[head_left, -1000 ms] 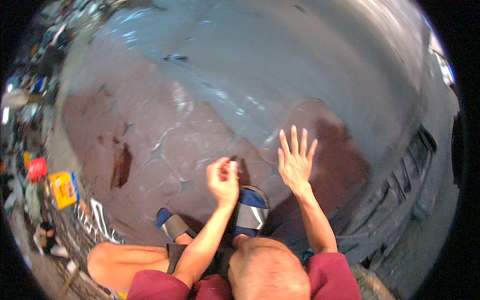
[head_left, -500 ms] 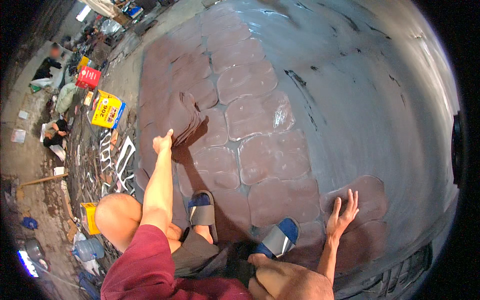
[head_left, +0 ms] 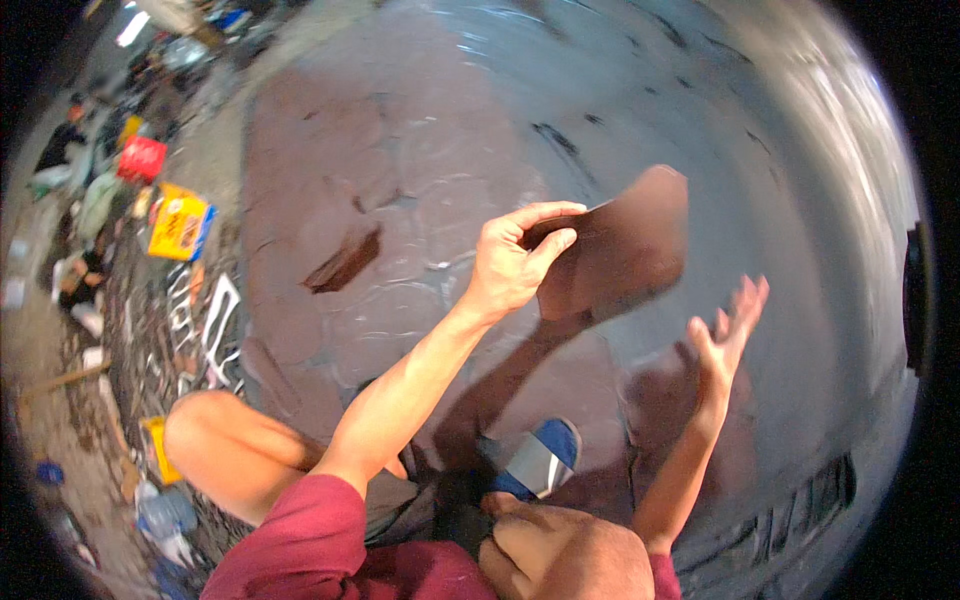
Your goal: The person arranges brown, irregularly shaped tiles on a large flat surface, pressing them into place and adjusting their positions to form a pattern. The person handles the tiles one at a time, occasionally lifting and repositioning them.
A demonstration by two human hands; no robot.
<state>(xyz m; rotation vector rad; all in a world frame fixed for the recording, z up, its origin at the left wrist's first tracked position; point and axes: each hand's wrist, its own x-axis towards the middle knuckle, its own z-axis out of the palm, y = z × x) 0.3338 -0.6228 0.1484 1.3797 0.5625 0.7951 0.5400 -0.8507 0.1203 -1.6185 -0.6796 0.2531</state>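
My left hand [head_left: 515, 258] is closed on the edge of a thin brown sheet [head_left: 625, 245] with rounded corners, pinched between thumb and fingers. The sheet is held up above the grey surface and bends a little; its shadow falls below. To the right, my right hand [head_left: 728, 335] is raised with its fingers apart and nothing in it, slightly smeared by motion. Beneath it lies a similar brown sheet [head_left: 680, 400] flat on the surface. Rows of like brown sheets [head_left: 400, 330] cover the middle and left, with a low stack casting a dark shadow there.
My sandalled foot [head_left: 540, 460] rests among the sheets. Bare grey surface [head_left: 780, 200] stretches along the right. At the left are a yellow box [head_left: 180, 222], a red box [head_left: 142, 158], white cut-out scraps [head_left: 220, 318], a water jug [head_left: 165, 512] and people sitting farther off.
My left hand has swung right from the stack, carrying a brown sheet. My right hand has lifted off the sheet at the right and moved slightly farther away.
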